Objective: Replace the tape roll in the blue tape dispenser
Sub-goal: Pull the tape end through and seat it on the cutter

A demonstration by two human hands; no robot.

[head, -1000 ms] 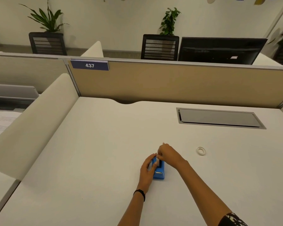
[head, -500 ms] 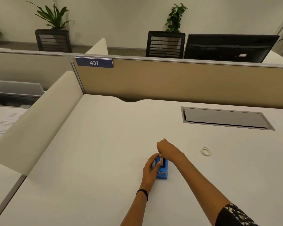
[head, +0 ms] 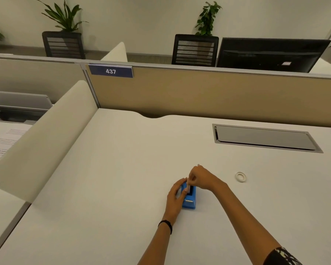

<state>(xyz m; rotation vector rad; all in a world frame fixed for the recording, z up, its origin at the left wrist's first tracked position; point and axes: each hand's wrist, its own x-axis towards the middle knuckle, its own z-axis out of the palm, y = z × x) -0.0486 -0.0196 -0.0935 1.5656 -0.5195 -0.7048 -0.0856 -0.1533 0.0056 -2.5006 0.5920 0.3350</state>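
Blue plastic tape dispenser (head: pixel 189 200), small and wedge-shaped, sits on the wide off-white desk top (head: pixel 113 188) towards its near edge, its metal cutter end facing the person. From the head camera, the person's left hand (head: pixel 174 197) wraps the dispenser's left side, fingers curled over its far top edge, and a thin black wristband (head: pixel 165 225) circles that wrist. The right hand (head: pixel 201 178) comes in from the right and hangs just above the dispenser's open slot, thumb and fingertips pinching a small pale piece (head: pixel 188 186) right at the slot; it is too small to tell whether this is the roll itself or only a tape end. The two hands are close together, nearly touching over the dispenser. A loose white ring of tape (head: pixel 240 177) lies flat on the desk, well apart to the right of both hands. Farther back a grey rectangular cable hatch (head: pixel 264 138) is set into the desk, and a tan fabric partition (head: pixel 199 94) with a blue number plate reading 437 (head: pixel 110 71) closes the far side. Beyond it stand a black monitor (head: pixel 271 54) and two dark mesh-backed chairs (head: pixel 195 49).
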